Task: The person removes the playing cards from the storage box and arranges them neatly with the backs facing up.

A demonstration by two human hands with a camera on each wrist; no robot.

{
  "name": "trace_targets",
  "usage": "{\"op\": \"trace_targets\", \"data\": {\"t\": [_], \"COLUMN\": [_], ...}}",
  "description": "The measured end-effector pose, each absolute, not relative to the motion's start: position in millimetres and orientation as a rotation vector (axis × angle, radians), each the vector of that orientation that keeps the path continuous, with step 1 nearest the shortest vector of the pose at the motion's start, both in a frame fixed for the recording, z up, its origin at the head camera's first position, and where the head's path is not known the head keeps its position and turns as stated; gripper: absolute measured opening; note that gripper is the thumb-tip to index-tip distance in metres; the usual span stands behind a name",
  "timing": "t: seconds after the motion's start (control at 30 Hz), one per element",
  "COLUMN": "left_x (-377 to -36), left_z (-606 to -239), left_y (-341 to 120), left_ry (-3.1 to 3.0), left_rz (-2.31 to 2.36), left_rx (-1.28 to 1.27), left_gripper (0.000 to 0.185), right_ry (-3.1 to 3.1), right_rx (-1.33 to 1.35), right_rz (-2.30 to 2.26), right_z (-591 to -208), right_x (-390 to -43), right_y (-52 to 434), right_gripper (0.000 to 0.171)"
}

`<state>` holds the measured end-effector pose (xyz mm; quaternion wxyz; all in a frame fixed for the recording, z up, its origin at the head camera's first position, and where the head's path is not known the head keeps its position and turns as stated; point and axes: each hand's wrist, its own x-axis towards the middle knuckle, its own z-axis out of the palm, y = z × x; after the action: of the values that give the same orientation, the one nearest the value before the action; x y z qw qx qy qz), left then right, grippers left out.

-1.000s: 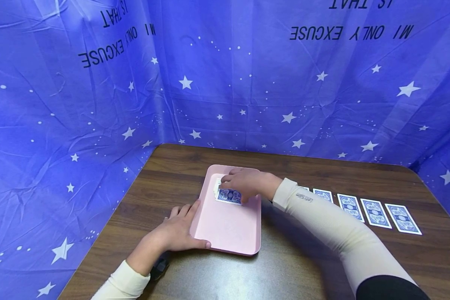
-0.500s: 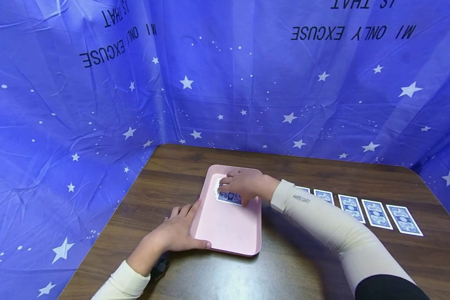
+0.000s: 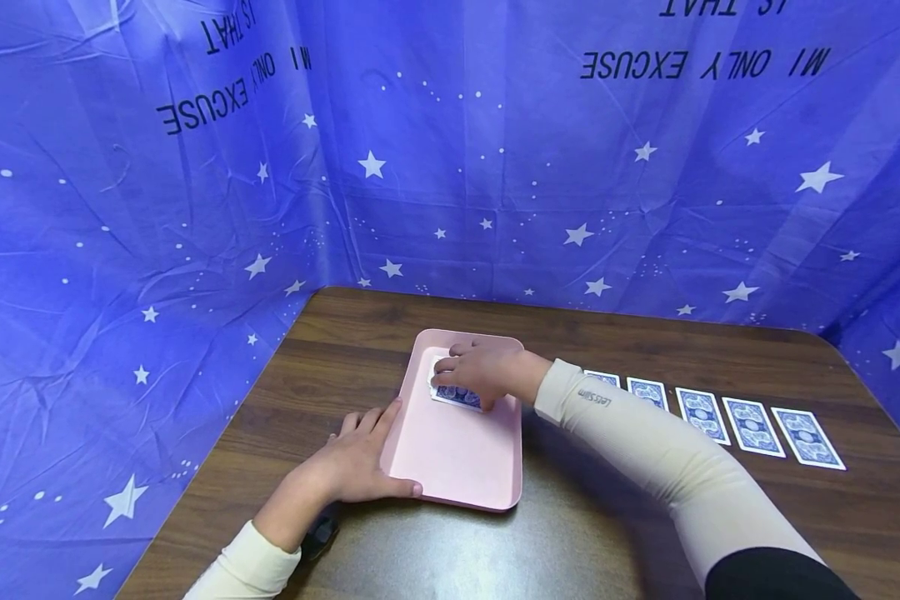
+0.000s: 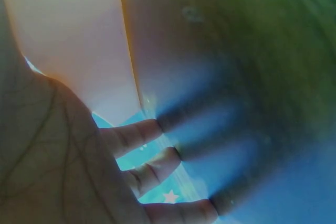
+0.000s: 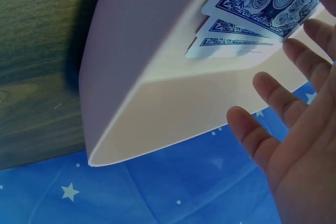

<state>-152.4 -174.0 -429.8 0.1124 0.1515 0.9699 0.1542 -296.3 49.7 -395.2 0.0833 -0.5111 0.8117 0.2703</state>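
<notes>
Resting on a dark wood-grain bench (image 3: 615,533), a pink tray (image 3: 450,454) sits near its left end, long side running away from the person. A small stack of blue-backed playing cards (image 3: 456,395) lies in the far part of the tray, slightly fanned; the right wrist view shows three card edges offset under the top card.

Right hand (image 3: 480,372): laid over the stack, fingers spread and bent down onto the cards, thumb at the near edge. Whether its grip pinches a card or only presses on the stack cannot be told; the right wrist view shows the fingers (image 5: 273,100) fairly straight beside the cards.

Left hand (image 3: 356,467): flat on the bench against the tray's near left corner, thumb along the near rim, fingers straight alongside the left wall. Grip open, nothing enclosed.

A row of five cards (image 3: 701,414) lies face down on the bench right of the tray, evenly spaced, not touching.

Writing: the cream right sleeve (image 3: 645,433) bears a small mark reading "Let'sSlim". The blue star-printed backdrop (image 3: 157,208) carries inverted black lettering, legible as "MY ONLY EXCUSE" and "IS THAT", twice.
</notes>
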Motion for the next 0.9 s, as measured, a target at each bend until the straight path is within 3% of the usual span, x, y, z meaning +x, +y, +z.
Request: {"op": "trace_targets", "data": {"t": [0.9], "left_x": [-153], "left_z": [-430], "left_y": [-173], "left_ry": [2.839], "left_rz": [0.433], "left_rx": [0.444], "left_gripper": [0.13], "right_ry": [2.496], "right_rx": [-1.457], "right_rz": [0.581], "right_z": [-394], "right_x": [-303], "right_y": [61], "right_gripper": [0.093]}}
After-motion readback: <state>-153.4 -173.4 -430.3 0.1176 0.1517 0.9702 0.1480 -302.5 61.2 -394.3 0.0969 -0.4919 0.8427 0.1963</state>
